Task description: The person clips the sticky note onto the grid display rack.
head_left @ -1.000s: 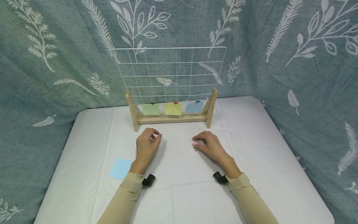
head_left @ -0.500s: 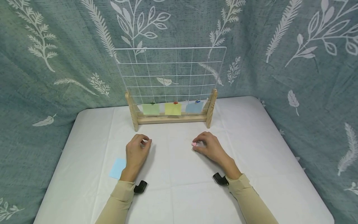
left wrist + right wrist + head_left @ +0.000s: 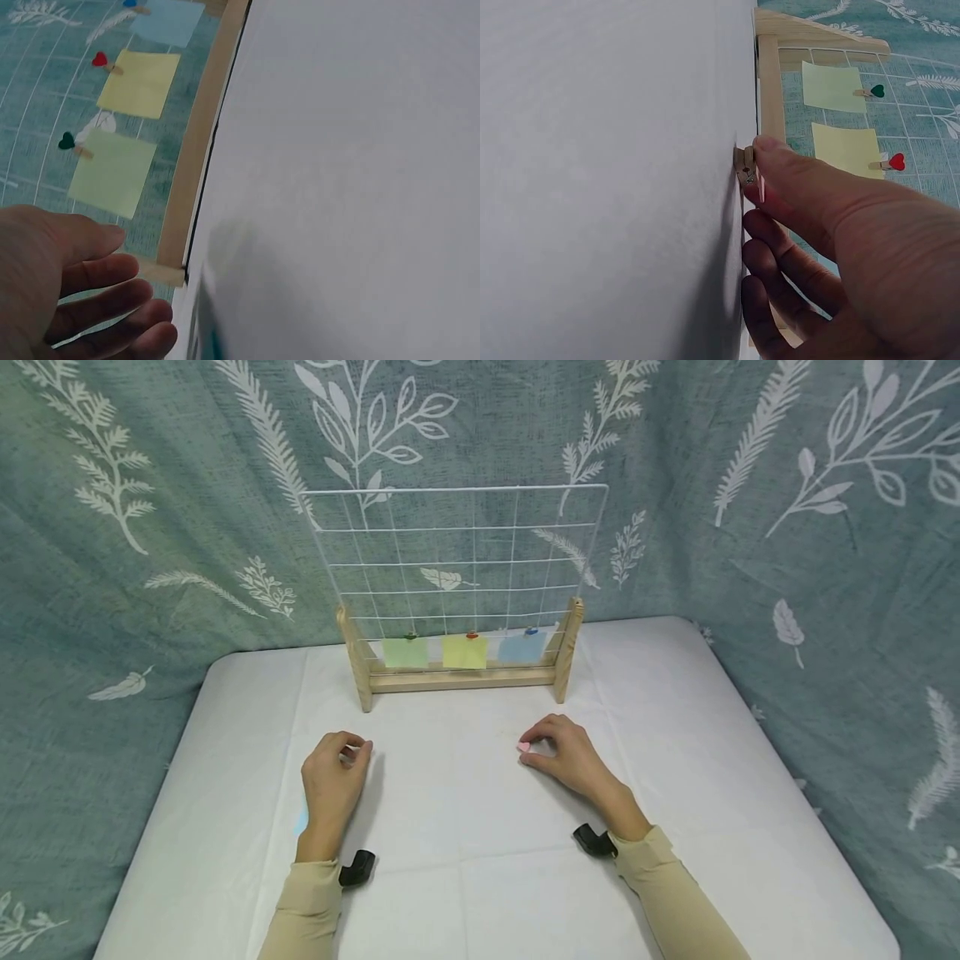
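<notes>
My right hand [image 3: 572, 762] pinches a small wooden clothespin [image 3: 745, 166] between thumb and fingers, just above the white tabletop. A pink heart [image 3: 524, 747] decorates this clothespin. Off to the left, my left hand [image 3: 330, 785] holds nothing, and its fingers bend loosely. Under that hand and wrist lies a light blue sticky note [image 3: 302, 821], mostly hidden in the head view with only a thin strip showing.
Behind the hands stands a white wire grid [image 3: 474, 562] on a wooden base [image 3: 465, 678]. Heart clothespins fix a green note [image 3: 405, 653], a yellow note [image 3: 464, 653] and a blue note [image 3: 522, 648] to its lower part. A leaf-patterned curtain [image 3: 735, 560] hangs around the table.
My left hand has moved left and toward me, over the loose blue note. The right hand stays in place, its fingers now round the pink-heart clothespin.
</notes>
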A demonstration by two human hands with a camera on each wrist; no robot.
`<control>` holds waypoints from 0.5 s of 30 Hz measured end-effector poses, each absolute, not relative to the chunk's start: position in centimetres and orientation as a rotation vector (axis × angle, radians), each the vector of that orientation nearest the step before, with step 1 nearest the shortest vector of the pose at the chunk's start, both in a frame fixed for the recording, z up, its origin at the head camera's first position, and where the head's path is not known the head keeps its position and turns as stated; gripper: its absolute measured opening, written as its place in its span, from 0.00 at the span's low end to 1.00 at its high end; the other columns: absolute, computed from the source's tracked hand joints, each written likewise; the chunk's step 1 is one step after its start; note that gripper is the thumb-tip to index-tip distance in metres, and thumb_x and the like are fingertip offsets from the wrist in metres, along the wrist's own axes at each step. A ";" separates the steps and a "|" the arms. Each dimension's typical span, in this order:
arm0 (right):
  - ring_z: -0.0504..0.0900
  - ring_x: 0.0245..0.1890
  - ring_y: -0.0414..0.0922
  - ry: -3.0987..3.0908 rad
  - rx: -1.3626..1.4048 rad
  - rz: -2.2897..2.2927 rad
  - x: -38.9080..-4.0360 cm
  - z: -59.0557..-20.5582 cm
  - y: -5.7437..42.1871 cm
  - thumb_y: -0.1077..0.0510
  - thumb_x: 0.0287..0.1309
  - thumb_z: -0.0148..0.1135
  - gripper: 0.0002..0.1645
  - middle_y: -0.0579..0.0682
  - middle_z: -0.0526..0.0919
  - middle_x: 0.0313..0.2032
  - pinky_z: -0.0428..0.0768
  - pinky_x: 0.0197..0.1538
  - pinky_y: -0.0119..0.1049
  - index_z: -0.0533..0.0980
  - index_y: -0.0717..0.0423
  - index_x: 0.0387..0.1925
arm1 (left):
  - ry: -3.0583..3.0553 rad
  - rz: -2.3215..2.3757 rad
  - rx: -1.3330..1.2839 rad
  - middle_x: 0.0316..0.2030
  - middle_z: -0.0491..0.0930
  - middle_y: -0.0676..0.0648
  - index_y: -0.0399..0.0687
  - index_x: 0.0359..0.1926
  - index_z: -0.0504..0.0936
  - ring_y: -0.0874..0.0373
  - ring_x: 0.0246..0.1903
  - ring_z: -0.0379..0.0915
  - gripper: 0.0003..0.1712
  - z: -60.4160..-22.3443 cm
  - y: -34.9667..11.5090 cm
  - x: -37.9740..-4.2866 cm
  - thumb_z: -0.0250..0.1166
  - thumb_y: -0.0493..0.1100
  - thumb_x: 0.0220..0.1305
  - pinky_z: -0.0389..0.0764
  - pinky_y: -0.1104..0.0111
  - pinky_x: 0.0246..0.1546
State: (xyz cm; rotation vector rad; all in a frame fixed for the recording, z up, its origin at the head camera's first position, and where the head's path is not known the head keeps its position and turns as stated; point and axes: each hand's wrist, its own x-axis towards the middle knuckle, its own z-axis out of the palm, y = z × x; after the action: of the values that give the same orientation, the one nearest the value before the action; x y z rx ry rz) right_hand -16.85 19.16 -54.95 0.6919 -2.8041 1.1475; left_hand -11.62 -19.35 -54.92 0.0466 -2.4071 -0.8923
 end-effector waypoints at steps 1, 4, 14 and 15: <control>0.82 0.48 0.46 -2.803 0.689 1.149 -16.9 -55.0 19.2 0.54 0.55 0.82 0.17 0.48 0.87 0.43 0.78 0.54 0.47 0.88 0.52 0.45 | -2.407 -0.890 0.056 0.32 0.87 0.41 0.39 0.33 0.87 0.47 0.28 0.85 0.07 -54.9 -19.6 -11.5 0.78 0.37 0.61 0.83 0.60 0.27; 0.81 0.48 0.45 -2.808 0.669 1.151 -16.9 -55.0 19.2 0.55 0.55 0.82 0.16 0.47 0.87 0.43 0.78 0.53 0.46 0.88 0.52 0.44 | -2.410 -0.878 0.085 0.31 0.87 0.41 0.39 0.32 0.87 0.46 0.28 0.85 0.07 -54.8 -20.3 -11.1 0.78 0.37 0.61 0.83 0.59 0.28; 0.81 0.44 0.45 -2.824 0.629 1.167 -16.7 -55.1 19.3 0.55 0.56 0.81 0.14 0.46 0.86 0.41 0.78 0.49 0.42 0.88 0.51 0.43 | -2.474 -0.865 0.251 0.33 0.87 0.37 0.36 0.35 0.87 0.41 0.34 0.80 0.07 -54.7 -22.1 -9.3 0.77 0.36 0.61 0.77 0.54 0.39; 0.82 0.43 0.44 -2.825 0.627 1.171 -16.7 -55.0 19.4 0.56 0.56 0.81 0.13 0.46 0.86 0.41 0.79 0.49 0.42 0.88 0.51 0.43 | -2.484 -0.870 0.280 0.34 0.86 0.37 0.36 0.36 0.87 0.41 0.36 0.79 0.08 -54.6 -22.2 -9.1 0.77 0.37 0.61 0.76 0.53 0.41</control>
State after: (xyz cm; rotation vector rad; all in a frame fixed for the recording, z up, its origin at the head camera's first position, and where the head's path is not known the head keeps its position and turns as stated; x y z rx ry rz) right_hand -16.70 19.35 -55.01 0.6273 -2.8249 1.1707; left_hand -9.11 -22.25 -54.62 0.2803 -2.4843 -0.8704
